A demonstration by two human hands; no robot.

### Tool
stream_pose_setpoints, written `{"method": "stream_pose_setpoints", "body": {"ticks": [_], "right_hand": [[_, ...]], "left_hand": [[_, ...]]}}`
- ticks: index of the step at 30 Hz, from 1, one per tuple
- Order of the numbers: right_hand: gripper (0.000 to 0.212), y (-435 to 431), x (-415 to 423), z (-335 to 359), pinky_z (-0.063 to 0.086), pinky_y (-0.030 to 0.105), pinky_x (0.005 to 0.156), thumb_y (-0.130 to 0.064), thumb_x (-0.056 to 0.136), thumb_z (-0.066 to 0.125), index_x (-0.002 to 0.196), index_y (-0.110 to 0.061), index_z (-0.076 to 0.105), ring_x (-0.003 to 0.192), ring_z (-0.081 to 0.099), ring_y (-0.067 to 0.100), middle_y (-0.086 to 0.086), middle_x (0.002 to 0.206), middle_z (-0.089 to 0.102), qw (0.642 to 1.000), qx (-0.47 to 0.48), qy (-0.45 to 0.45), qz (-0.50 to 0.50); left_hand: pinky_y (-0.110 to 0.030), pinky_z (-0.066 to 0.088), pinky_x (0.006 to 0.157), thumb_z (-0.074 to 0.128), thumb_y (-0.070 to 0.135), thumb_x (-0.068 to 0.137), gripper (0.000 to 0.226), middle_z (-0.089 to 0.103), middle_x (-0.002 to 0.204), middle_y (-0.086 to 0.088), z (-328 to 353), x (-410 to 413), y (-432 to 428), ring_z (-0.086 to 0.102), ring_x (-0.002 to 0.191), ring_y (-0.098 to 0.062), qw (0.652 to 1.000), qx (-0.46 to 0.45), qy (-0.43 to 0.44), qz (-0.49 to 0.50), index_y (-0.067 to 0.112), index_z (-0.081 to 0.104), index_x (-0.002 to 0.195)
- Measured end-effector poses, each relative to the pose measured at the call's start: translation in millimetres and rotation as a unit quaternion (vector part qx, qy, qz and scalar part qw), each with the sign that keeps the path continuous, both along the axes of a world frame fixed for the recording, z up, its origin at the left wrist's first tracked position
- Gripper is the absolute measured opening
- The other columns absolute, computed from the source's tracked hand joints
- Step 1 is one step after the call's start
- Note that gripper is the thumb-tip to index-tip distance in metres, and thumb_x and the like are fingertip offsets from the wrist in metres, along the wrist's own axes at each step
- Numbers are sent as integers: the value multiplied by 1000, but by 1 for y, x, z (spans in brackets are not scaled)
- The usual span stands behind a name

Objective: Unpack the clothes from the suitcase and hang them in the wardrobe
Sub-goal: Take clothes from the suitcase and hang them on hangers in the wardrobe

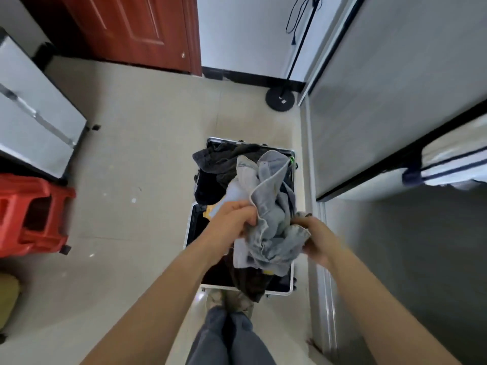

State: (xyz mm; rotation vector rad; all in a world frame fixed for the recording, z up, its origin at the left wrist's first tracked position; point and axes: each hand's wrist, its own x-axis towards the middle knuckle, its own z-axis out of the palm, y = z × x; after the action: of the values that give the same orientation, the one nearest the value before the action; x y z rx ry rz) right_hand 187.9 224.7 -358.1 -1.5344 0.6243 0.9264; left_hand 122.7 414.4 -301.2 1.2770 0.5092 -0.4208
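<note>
Pale floor tiles (147,159) run under an open suitcase (188,233) that lies directly below the person's fingers. Both hands hold a crumpled light-grey denim garment (271,206) above the case: the left hand (232,219) has its fingers curled round a bunched edge, and the right hand (316,241) pinches a frayed hem, its fingertips partly buried in cloth. The step in hand looks like lifting one piece out and finding its shape. The next move probably calls for shaking it open, then turning toward the wardrobe (395,101), which stands just beyond the right hand's fingers. Dark clothes (224,159) lie in the case past the fingertips, so more remains to unpack. A red stool (31,214) sits well off beyond the left fingers. No hanger is visible.
</note>
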Motion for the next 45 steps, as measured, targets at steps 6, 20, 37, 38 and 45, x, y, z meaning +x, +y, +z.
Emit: {"method": "stream_pose_setpoints", "body": {"ticks": [6,20,37,38,45], "right_hand": [[9,-9,18,113,56,48,84,-6,95,49,90,-7,57,95,61,32,18,103,57,980,-97,-138,103],[25,-63,0,234,58,36,76,-24,100,41,93,-7,58,81,71,34,20,90,73,941,-100,-229,227],[54,-110,54,288,53,42,96,-42,74,78,109,-3,65,89,72,25,10,86,75,885,-1,-464,47],[59,-110,57,290,51,44,99,-41,69,81,112,-7,61,96,71,22,5,94,75,875,6,-482,37],[50,-66,31,245,56,24,81,-21,80,80,124,-14,58,93,68,3,-4,108,71,855,-11,-472,213]], "left_hand": [[-40,51,73,59,26,71,11,62,76,-11,98,39,-2,58,74,-29,997,4,-30,70,16,60,70],[-22,46,59,65,6,86,24,53,78,-12,264,101,-41,55,61,-19,935,156,-317,-13,14,47,72],[-23,53,53,55,15,92,23,57,55,-6,344,129,-45,57,51,-17,948,-33,-261,180,13,50,69],[-26,56,59,54,18,93,19,61,65,-9,348,130,-46,60,57,-19,947,-58,-254,189,10,56,75],[-27,56,64,52,16,97,16,60,75,-8,371,132,-89,60,61,-17,906,-164,-281,273,9,51,83]]}}
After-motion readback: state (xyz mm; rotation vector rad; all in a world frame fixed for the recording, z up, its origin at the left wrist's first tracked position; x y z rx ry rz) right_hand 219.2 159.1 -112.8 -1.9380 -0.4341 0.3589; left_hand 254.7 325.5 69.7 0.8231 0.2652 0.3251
